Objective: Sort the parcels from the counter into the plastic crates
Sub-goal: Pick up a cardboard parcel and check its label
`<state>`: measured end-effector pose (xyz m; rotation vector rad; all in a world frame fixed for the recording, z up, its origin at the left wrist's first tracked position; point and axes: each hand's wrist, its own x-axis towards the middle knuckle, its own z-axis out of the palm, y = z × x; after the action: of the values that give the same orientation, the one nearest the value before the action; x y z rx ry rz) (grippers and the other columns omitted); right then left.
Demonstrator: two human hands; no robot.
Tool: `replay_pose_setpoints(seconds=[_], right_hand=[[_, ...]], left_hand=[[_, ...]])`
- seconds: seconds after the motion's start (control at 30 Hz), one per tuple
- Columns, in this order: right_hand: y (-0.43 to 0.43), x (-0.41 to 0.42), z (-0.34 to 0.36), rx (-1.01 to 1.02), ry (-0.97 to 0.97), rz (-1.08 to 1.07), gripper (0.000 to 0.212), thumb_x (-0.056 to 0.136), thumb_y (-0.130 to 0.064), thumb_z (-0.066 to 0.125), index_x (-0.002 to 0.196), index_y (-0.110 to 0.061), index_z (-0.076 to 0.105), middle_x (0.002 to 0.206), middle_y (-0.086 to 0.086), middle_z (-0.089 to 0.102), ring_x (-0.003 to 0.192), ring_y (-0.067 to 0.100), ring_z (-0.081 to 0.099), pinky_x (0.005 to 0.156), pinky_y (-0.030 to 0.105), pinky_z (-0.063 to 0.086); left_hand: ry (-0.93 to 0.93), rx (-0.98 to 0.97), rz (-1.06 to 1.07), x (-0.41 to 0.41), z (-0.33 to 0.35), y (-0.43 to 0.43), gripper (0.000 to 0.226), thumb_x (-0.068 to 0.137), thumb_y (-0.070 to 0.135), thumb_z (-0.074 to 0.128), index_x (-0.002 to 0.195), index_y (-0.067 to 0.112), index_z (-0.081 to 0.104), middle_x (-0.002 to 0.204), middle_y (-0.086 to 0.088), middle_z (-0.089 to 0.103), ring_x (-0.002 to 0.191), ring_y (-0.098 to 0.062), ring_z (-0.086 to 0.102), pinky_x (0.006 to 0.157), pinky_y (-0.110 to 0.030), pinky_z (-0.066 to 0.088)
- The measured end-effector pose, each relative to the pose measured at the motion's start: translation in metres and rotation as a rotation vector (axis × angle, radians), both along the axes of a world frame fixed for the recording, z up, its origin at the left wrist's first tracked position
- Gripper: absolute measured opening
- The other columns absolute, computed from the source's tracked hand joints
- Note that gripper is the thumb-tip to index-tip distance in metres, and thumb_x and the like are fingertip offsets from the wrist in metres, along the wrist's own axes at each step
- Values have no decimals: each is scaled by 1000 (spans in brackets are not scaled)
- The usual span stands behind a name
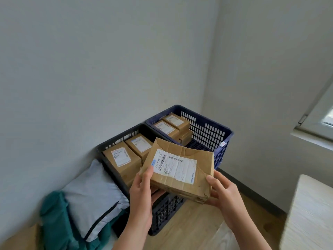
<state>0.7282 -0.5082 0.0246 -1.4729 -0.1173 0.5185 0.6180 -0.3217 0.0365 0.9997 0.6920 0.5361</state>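
While I am looking down through the head camera, both hands are holding one flat, creased cardboard parcel [180, 170], label side up, in front of the black crate [162, 213]. My left hand [142, 195] is gripping the parcel's left edge, with the thumb pressing on top beside the white shipping label and the fingers curling underneath. My right hand [223, 195] is gripping the near right corner in the same way, thumb on top and fingers below. I cannot tell whether the parcel is touching the crate beneath it.

Two labelled brown boxes [122, 159] are sitting side by side in the black crate. The blue crate [203, 130] is standing just behind it in the room's corner and is carrying more labelled boxes [165, 128]. A grey mailer bag [90, 195] is leaning against the black crate's left wall, lying over a green bag [52, 222]. A pale worktop [310, 213] is showing at the right edge.
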Motion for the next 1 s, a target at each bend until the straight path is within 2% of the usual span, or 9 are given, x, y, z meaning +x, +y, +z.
replay_pose_setpoints(seconds=[0.2,0.37,0.47,0.53,0.63,0.7,0.77,0.9,1.0], right_hand=[[10,65,-8,-51,15,-49,74,78,-44,73,147,-24,58,115,7,79,92,33,79,78,57,65],[50,130,-8,-99,60,-38,69,81,-43,73,144,-23,56,121,14,74,92,38,78,84,62,62],[85,153,-13,-118,130,13,53,95,-34,70,142,-23,48,119,15,74,89,37,79,71,49,65],[116,155,-23,-138,208,52,50,99,-30,69,140,-25,41,119,16,72,86,36,79,69,45,65],[164,150,-44,-142,341,111,60,96,-31,74,139,-31,33,120,21,71,88,39,79,82,52,64],[193,148,-56,-125,411,129,67,92,-33,78,138,-32,29,120,22,71,89,38,79,87,52,64],[220,150,-62,-105,436,144,71,90,-34,81,137,-32,28,120,21,69,89,35,79,89,51,63],[267,166,-72,-32,457,130,76,86,-33,85,138,-31,30,123,18,65,96,34,78,93,52,62],[291,177,-77,-32,475,124,79,83,-34,88,137,-33,29,126,15,60,102,34,74,93,50,62]], left_hand=[[17,-55,-51,73,-20,17,29,98,39,66,121,22,71,107,-1,80,108,-24,74,86,-44,64],[49,-71,-72,136,-28,60,31,97,40,67,122,22,70,104,2,80,109,-22,73,79,-39,64],[113,-52,-122,157,-32,103,36,94,50,68,125,30,70,111,2,79,112,-21,71,87,-43,65],[181,-13,-157,168,-38,140,45,90,62,68,125,34,69,113,0,78,114,-23,71,93,-46,61],[310,28,-155,180,-50,191,55,88,73,62,125,32,67,113,1,76,110,-19,67,92,-37,49],[380,59,-117,186,-60,220,83,75,88,61,132,28,62,116,2,75,112,-16,64,100,-40,41],[390,53,-61,193,-71,242,106,59,97,61,136,25,61,116,3,77,115,-20,67,111,-47,43],[369,66,9,211,-85,269,83,73,85,58,133,29,65,115,9,79,114,-18,72,110,-49,49],[396,104,60,223,-94,282,87,75,89,56,142,34,59,124,14,74,122,-16,67,111,-47,48]])
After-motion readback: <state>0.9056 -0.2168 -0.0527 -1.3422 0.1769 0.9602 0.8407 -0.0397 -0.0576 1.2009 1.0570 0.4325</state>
